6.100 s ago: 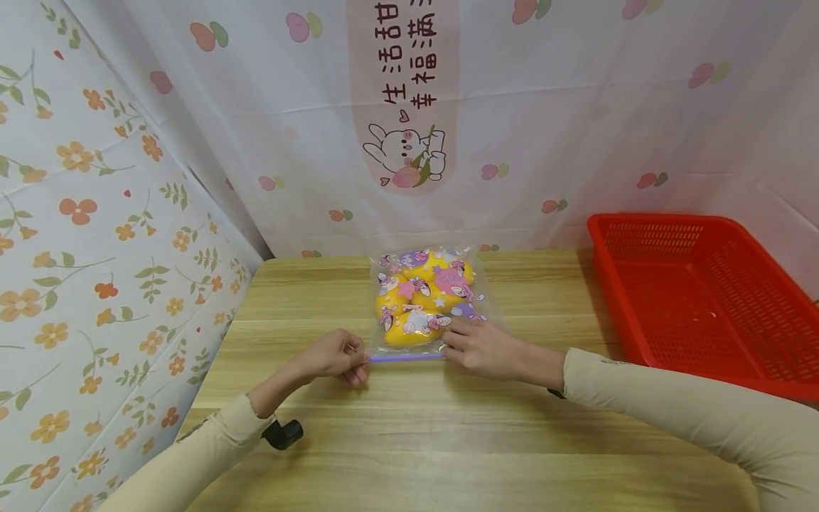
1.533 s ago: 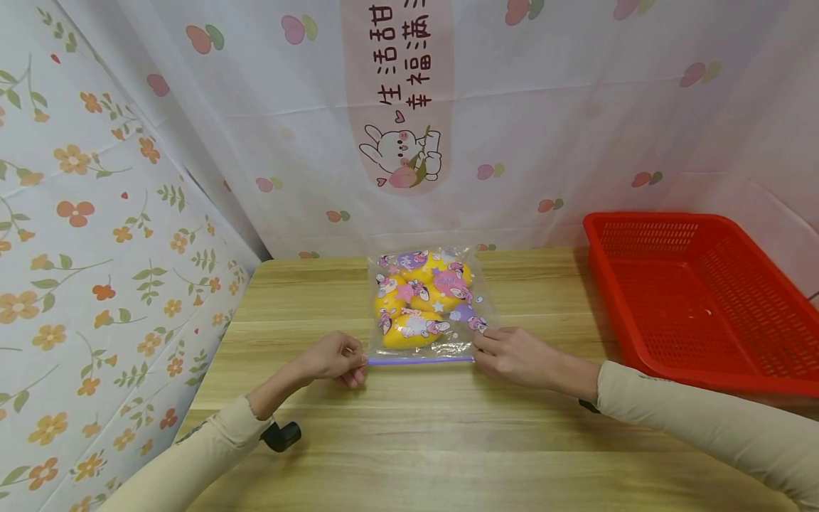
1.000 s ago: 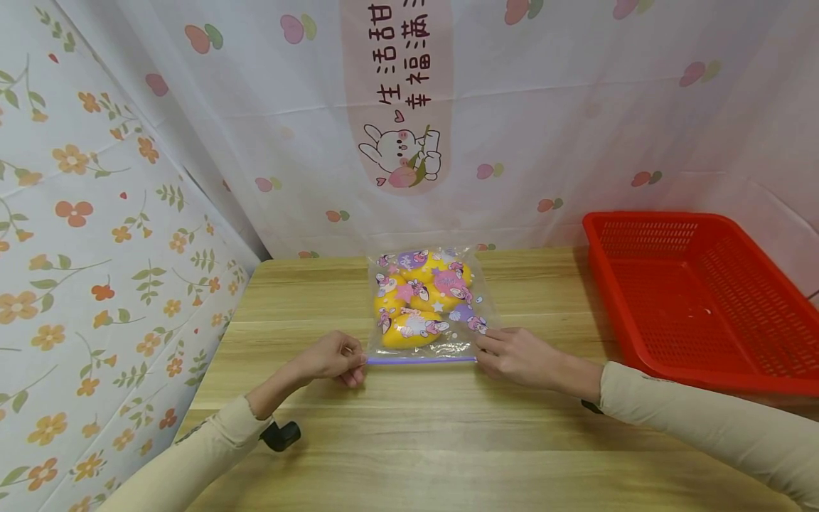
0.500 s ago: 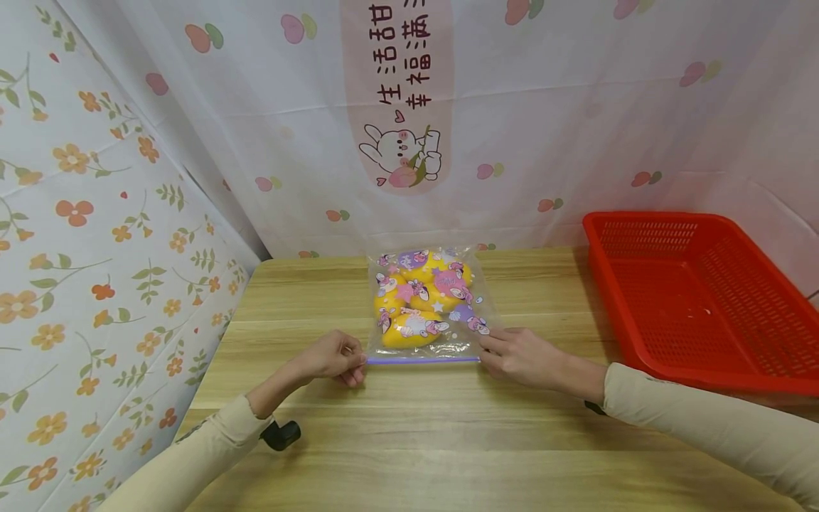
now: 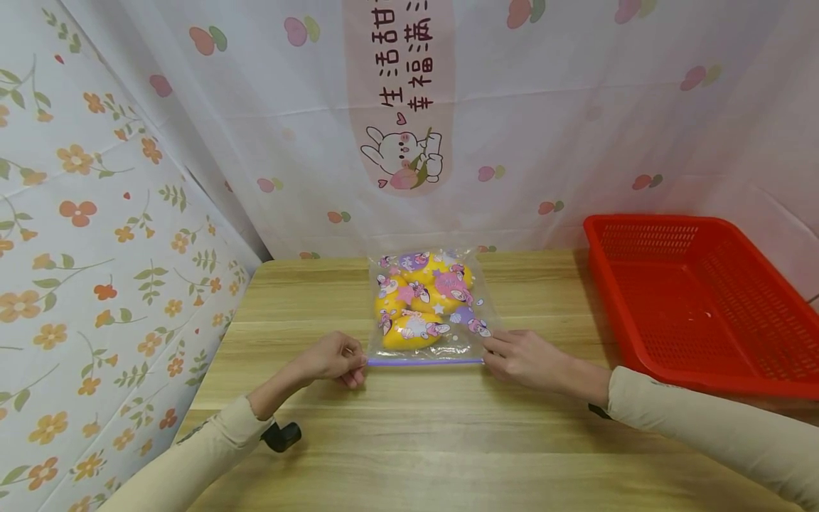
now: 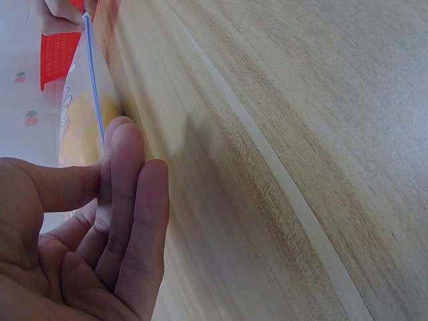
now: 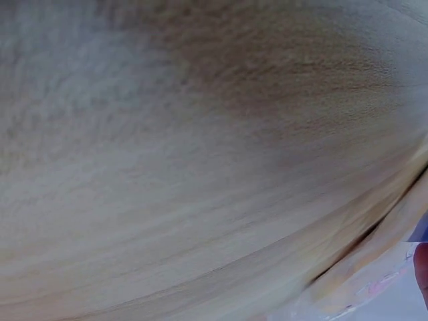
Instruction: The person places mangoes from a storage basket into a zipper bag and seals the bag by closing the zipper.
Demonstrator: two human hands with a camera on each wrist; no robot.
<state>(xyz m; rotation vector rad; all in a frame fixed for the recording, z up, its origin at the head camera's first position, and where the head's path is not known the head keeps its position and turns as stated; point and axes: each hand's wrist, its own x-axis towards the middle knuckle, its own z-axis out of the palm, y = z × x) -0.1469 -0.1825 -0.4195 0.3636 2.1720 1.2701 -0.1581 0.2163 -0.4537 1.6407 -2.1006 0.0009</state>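
A clear printed zip bag [image 5: 457, 331] lies flat at the back of the table, with several smooth yellow rounded items [image 5: 409, 334] inside; their kind is hard to tell under the print. Along its near edge runs a purple zip strip [image 5: 422, 362]. My left hand [image 5: 334, 357] pinches the strip's left end between thumb and forefinger, the other fingers loosely bent. At the right end, my right hand [image 5: 521, 357] pinches the strip, its fingertips partly hidden. The left wrist view shows a small pale slider [image 6: 86, 15] on the strip by the right fingers.
A red plastic basket [image 5: 630, 313] with perforated walls stands to the right, near the right forearm. Printed cloths hang behind the wooden table [image 5: 409, 434] and on its left. A black wrist-camera mount [image 5: 281, 435] sticks out under the left sleeve.
My right hand has slid rightward along the zip strip from near its middle to its right end, only slightly in the last second. The left hand and the bag stay in place.
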